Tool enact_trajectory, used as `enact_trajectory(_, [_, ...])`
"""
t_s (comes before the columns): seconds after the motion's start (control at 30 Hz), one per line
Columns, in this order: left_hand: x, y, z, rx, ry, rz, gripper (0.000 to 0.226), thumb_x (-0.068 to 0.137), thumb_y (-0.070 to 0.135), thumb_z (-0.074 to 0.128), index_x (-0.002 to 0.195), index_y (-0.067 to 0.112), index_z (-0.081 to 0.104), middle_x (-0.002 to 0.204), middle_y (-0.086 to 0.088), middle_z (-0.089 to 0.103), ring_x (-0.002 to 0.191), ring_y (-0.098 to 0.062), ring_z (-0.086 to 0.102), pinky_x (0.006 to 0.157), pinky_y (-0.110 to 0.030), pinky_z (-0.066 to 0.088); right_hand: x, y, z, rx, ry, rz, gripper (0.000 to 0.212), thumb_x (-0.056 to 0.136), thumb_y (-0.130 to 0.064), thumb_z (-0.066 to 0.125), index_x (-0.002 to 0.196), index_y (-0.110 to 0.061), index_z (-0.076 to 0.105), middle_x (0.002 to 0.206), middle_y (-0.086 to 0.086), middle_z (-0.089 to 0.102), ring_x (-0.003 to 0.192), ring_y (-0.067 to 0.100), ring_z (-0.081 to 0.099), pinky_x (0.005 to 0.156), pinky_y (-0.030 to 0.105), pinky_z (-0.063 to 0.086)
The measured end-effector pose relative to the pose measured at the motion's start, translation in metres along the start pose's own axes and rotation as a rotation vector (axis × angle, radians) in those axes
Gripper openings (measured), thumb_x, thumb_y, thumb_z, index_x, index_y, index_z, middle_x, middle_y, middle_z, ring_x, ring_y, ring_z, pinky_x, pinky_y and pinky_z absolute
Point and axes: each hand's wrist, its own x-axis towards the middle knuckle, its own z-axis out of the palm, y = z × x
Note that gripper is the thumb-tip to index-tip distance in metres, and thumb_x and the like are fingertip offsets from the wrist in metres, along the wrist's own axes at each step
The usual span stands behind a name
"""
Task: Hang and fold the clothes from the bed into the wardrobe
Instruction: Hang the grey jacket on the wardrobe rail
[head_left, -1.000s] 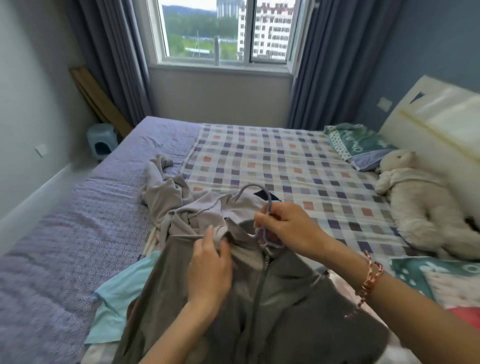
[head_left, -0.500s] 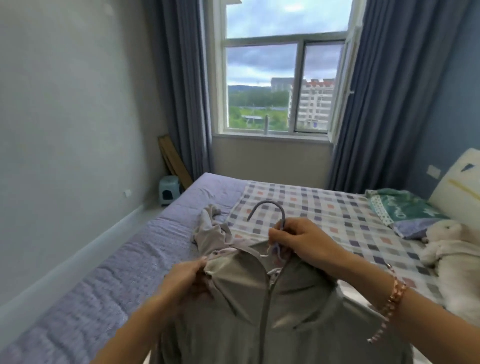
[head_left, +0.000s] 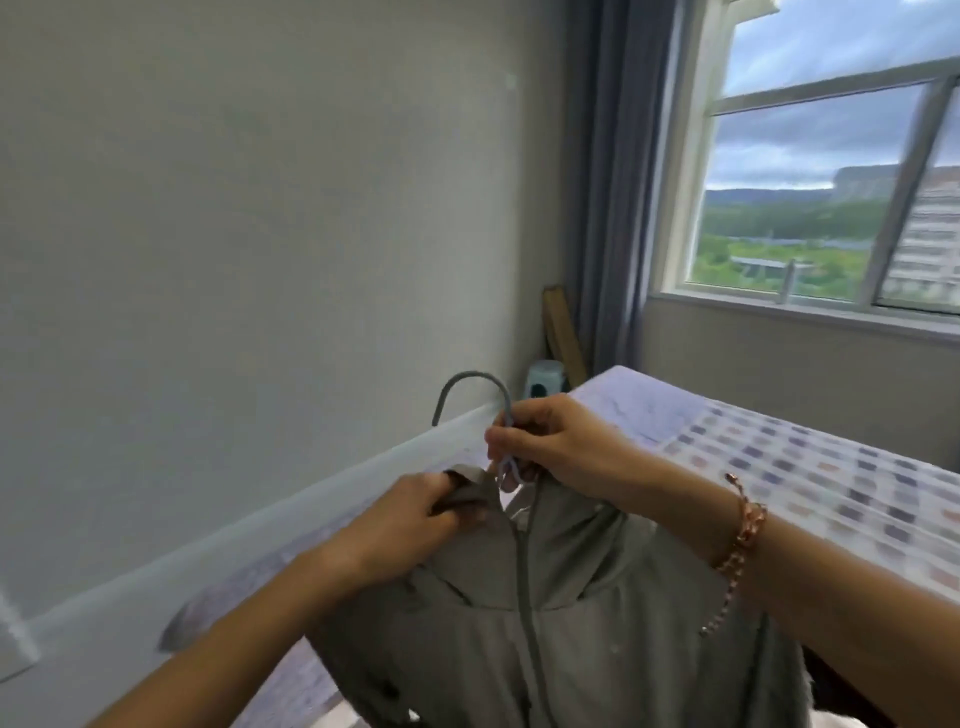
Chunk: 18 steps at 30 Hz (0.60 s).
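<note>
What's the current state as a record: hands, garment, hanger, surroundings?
hanger: grey, hook pointing up
jacket: grey, zipped, hung on the hanger
left hand: grips the jacket collar
right hand: holds the hanger just below the hook
bed: checked cover, to the right
wardrobe: not in view

Left hand (head_left: 410, 519) and right hand (head_left: 561, 447), each on a forearm bare to the frame's edge. Right wrist, at 4 o'clock: rose-gold chain-link bracelet (head_left: 743, 530), from which a thin beaded strand (head_left: 719, 608) of the same colour hangs toward 6 o'clock.
</note>
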Motion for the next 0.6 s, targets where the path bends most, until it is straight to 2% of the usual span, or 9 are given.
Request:
enact_trajectory(0.1, [-0.028, -0.011, -0.021, 0.061, 0.146, -0.002, 0.018, 0.091, 0.008, 0.053, 0.095, 0.016, 0.068, 0.090, 0.010, 0.065, 0.078, 0.003, 0.059, 0.077, -0.023, 0.048, 0.020, -0.018, 0.031, -0.020, -0.123, -0.042, 0.018, 0.092, -0.013, 0.057, 0.080, -0.001, 0.064, 0.066, 0.010, 0.062, 0.051, 0.006, 0.054, 0.051, 0.013, 0.043])
enact_trajectory(0.17, [-0.051, -0.017, -0.043, 0.143, 0.293, 0.000, 0.021, 0.090, 0.007, 0.051, 0.093, 0.018, 0.068, 0.091, 0.006, 0.067, 0.080, -0.009, 0.062, 0.073, -0.027, 0.048, 0.034, -0.039, 0.049, -0.015, -0.134, -0.100, 0.019, 0.092, -0.014, 0.057, 0.075, -0.009, 0.063, 0.061, 0.000, 0.063, 0.051, 0.003, 0.054, 0.052, 0.013, 0.042])
enact_trajectory(0.23, [-0.074, -0.018, -0.068, 0.217, 0.456, 0.001, 0.025, 0.088, 0.018, 0.048, 0.103, 0.016, 0.068, 0.099, -0.001, 0.070, 0.087, -0.018, 0.065, 0.075, -0.033, 0.051, 0.046, -0.065, 0.062, -0.011, -0.137, -0.195, 0.017, 0.091, -0.016, 0.058, 0.076, -0.014, 0.064, 0.061, -0.009, 0.065, 0.055, -0.002, 0.056, 0.055, 0.011, 0.043])
enact_trajectory(0.3, [-0.101, -0.018, -0.099, 0.300, 0.606, 0.010, 0.033, 0.086, 0.026, 0.045, 0.108, 0.014, 0.068, 0.102, -0.004, 0.070, 0.090, -0.022, 0.066, 0.077, -0.036, 0.053, 0.056, -0.094, 0.076, -0.010, -0.157, -0.300, 0.010, 0.089, -0.022, 0.060, 0.088, -0.014, 0.066, 0.076, -0.008, 0.069, 0.070, 0.000, 0.062, 0.066, 0.014, 0.049])
enact_trajectory(0.33, [-0.116, -0.017, -0.115, 0.357, 0.661, 0.007, 0.036, 0.086, 0.030, 0.044, 0.107, 0.013, 0.068, 0.100, -0.005, 0.071, 0.089, -0.024, 0.066, 0.075, -0.034, 0.053, 0.061, -0.106, 0.082, -0.032, -0.147, -0.339, 0.013, 0.088, -0.028, 0.060, 0.094, -0.017, 0.065, 0.084, -0.008, 0.068, 0.077, 0.000, 0.062, 0.073, 0.016, 0.048])
enact_trajectory(0.43, [-0.160, -0.015, -0.154, 0.499, 0.818, -0.010, 0.045, 0.082, 0.038, 0.038, 0.099, 0.011, 0.070, 0.091, -0.007, 0.072, 0.081, -0.027, 0.067, 0.069, -0.028, 0.048, 0.069, -0.118, 0.098, -0.281, -0.120, -0.314, 0.025, 0.086, -0.043, 0.057, 0.102, -0.024, 0.061, 0.093, -0.008, 0.063, 0.086, 0.006, 0.059, 0.077, 0.021, 0.045])
enact_trajectory(0.53, [-0.212, -0.015, -0.189, 0.719, 0.895, -0.124, 0.021, 0.082, 0.017, 0.052, 0.087, 0.008, 0.070, 0.074, -0.009, 0.071, 0.060, -0.031, 0.066, 0.058, -0.026, 0.045, 0.072, -0.125, 0.142, -0.413, -0.223, -0.161, 0.030, 0.090, -0.046, 0.051, 0.086, -0.019, 0.062, 0.090, -0.002, 0.062, 0.087, 0.014, 0.056, 0.072, 0.025, 0.042])
enact_trajectory(0.6, [-0.245, -0.016, -0.204, 0.824, 0.891, -0.212, 0.019, 0.079, 0.013, 0.052, 0.081, 0.007, 0.070, 0.065, -0.010, 0.068, 0.049, -0.031, 0.062, 0.048, -0.025, 0.043, 0.071, -0.131, 0.181, -0.410, -0.234, -0.135, 0.035, 0.092, -0.038, 0.051, 0.069, -0.014, 0.062, 0.075, 0.003, 0.062, 0.078, 0.018, 0.056, 0.064, 0.026, 0.040])
